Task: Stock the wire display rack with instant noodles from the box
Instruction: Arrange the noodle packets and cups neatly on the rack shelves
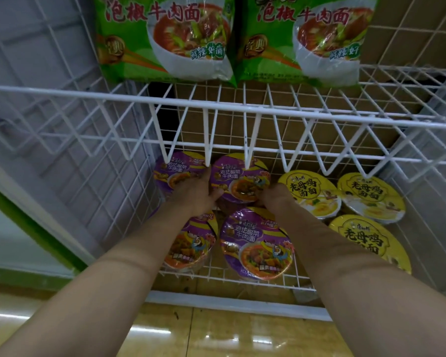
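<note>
Both my hands reach into the lower shelf of the white wire rack point(216, 104). My left hand point(193, 194) and my right hand point(274, 199) grip the two sides of a purple noodle bowl point(240, 179) in the back row. Another purple bowl point(175, 171) stands to its left, partly behind my left hand. Two more purple bowls sit in front, one point(258, 246) in full view and one point(191, 243) under my left forearm. Three yellow bowls point(309, 193) fill the right side. The fingertips of both hands are hidden by the bowl.
Two green noodle multipacks point(165, 39) stand on the upper wire shelf. Brown cardboard point(345, 140) shows behind the rack. A grey crate wall point(36, 73) is at the left. Shiny tan floor point(216, 331) lies below the rack's front edge.
</note>
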The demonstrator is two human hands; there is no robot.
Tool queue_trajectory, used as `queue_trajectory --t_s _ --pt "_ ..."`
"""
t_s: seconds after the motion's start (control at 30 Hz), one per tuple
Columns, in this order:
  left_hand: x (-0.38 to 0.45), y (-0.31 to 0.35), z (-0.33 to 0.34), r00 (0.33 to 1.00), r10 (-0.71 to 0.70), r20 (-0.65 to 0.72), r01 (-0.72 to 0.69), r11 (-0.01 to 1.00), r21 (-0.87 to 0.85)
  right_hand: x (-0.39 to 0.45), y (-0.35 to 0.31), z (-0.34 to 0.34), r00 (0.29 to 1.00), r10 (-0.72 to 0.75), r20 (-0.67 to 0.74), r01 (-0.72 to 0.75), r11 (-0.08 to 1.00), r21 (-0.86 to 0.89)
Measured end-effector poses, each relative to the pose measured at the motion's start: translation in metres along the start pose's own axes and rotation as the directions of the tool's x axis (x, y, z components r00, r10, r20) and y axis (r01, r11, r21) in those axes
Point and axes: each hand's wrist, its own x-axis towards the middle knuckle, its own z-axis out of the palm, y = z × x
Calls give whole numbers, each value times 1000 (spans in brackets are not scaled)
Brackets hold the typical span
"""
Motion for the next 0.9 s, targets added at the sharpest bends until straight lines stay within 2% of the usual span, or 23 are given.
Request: queue_trajectory --t_s 0.13,0.2,0.3,0.47,0.53,0.6,0.67,0.77,0.83,0.9 --pt "-5 4 -3 998 -1 56 -3 997 72 4 -2 2 998 51 21 -51 999 9" --pt "-9 5 -2 996 -3 84 -7 993 117 2 -2 1 999 51 17 -51 998 -40" --pt "-11 3 2 993 -12 113 -4 990 142 -4 -2 0 998 35 -44 -42 986 -163" --pt "-16 -3 6 989 -6 145 -9 994 105 -15 -11 4 987 -2 -163 -40 966 -254" --pt "-20 -8 7 992 18 123 -26 998 62 -19 -20 6 976 -74 -204 -1 939 -344" --pt "-26 -15 3 998 21 61 -23 999 38 -20 -29 12 973 -190 -134 128 920 -371" --pt "-34 -24 -1 999 -35 -21 35 999 27 -21 -36 20 961 -276 13 260 888 -380" --pt "-48 -39 -6 970 -155 -188 162 987 23 -29 -44 27 932 -305 196 360 838 -409" --pt "-54 -47 -10 951 -253 -176 259 966 15 -35 -48 28 904 -334 267 421 809 -411" --pt "-57 -53 -13 948 -294 -121 292 956 -39 -38 -50 31 878 -358 318 471 767 -436"
